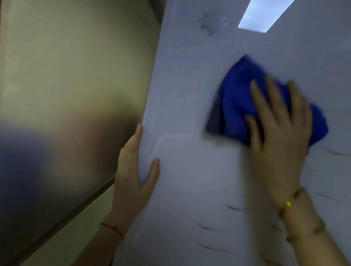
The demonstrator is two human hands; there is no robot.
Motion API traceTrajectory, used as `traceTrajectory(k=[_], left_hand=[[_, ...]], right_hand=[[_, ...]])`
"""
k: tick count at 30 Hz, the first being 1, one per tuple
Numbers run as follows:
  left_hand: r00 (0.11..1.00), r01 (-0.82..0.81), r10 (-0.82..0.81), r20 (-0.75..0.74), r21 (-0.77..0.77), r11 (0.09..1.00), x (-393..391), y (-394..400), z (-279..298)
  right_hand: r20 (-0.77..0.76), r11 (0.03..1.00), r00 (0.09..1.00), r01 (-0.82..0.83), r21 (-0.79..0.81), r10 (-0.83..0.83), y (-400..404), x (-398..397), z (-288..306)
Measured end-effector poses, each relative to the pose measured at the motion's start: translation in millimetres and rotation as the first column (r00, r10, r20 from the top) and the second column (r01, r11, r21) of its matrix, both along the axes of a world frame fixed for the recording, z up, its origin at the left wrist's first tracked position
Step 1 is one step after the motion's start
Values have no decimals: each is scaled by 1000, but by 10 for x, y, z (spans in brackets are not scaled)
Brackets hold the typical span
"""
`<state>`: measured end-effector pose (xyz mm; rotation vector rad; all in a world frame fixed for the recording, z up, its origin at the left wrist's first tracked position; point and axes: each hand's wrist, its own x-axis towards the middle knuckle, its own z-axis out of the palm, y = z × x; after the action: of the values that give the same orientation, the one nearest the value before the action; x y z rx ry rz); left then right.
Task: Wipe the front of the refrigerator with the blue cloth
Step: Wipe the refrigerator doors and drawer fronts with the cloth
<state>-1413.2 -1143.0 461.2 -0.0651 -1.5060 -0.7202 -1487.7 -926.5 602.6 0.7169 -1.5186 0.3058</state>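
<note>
Item: refrigerator front [185,180], pale and glossy, mid-wipe. Blue cloth [232,100]: bunched, pinned flat to the panel beneath the right hand [280,135], spilling out past the fingertips above and to both sides of it. Right hand: fingers straight and spread, pressing the cloth to the surface, not curled round it; blurred at the edges. Left hand [135,172]: set on the door's edge, below and to the left of the right hand, thumb lying on the front face, fingers behind the edge and hidden, so their curl cannot be told. Dark streaks [210,228]: scattered below the right hand and beside its wrist. Grey smudge [207,23]: above the cloth. Risks, judged: with only flat pressure holding it, the cloth could slip out and drop; a narrow stroke would leave the lower streaks and upper smudge unwiped.
</note>
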Motion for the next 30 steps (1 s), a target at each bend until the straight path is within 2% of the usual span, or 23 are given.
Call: traceTrajectory(k=[2, 4, 7, 9, 11, 14, 16, 18, 21, 23, 25, 27, 29, 30], left_hand=[[1000, 4, -4, -4, 10, 1000, -10, 6, -4], [1000, 6, -6, -4, 22, 1000, -16, 3, -8], [1000, 0, 0, 4, -2, 1000, -23, -11, -17], [1000, -8, 8, 8, -8, 1000, -16, -2, -19], [1000, -26, 27, 10, -13, 1000, 1, 15, -9], [998, -60, 60, -3, -38, 997, 14, 26, -21], [998, -60, 61, 15, -36, 998, 14, 31, -60], [998, -56, 57, 30, -23, 998, 20, 40, -111], [995, -89, 91, 40, -54, 995, 16, 42, -174], [993, -107, 109, 35, -73, 992, 20, 56, -191], [992, -120, 123, 37, -68, 990, 22, 78, -186], [990, -133, 135, 34, -66, 989, 25, 86, -191], [990, -136, 138, 25, -67, 988, 25, 84, -183], [990, -137, 139, 27, -68, 988, 21, 83, -183]], right_hand=[[16, 997, 1000, 0, -74, 1, -147, 35, 141], [-32, 998, 999, -12, 54, 14, -214, 39, -132], [-27, 951, 1000, 0, 311, 9, -47, 40, -911], [-28, 929, 999, 26, 370, -16, 166, 21, -1082], [-22, 965, 1000, 24, 262, -18, 255, -23, -842], [34, 998, 999, -11, -59, 13, 139, -13, -293], [28, 995, 999, -31, -92, 34, 0, 30, -384], [10, 994, 998, -55, 92, 55, -56, 17, -951], [-1, 906, 1000, 15, 424, -16, 94, 46, -2068], [15, 876, 998, 42, 481, -56, 285, 28, -2290], [12, 925, 998, 57, 375, -67, 350, -29, -2016], [44, 994, 997, 54, 95, -58, 297, -57, -1452], [100, 983, 995, 5, -182, 13, 138, -24, -979], [98, 975, 994, -15, -222, 38, 47, 5, -924]])
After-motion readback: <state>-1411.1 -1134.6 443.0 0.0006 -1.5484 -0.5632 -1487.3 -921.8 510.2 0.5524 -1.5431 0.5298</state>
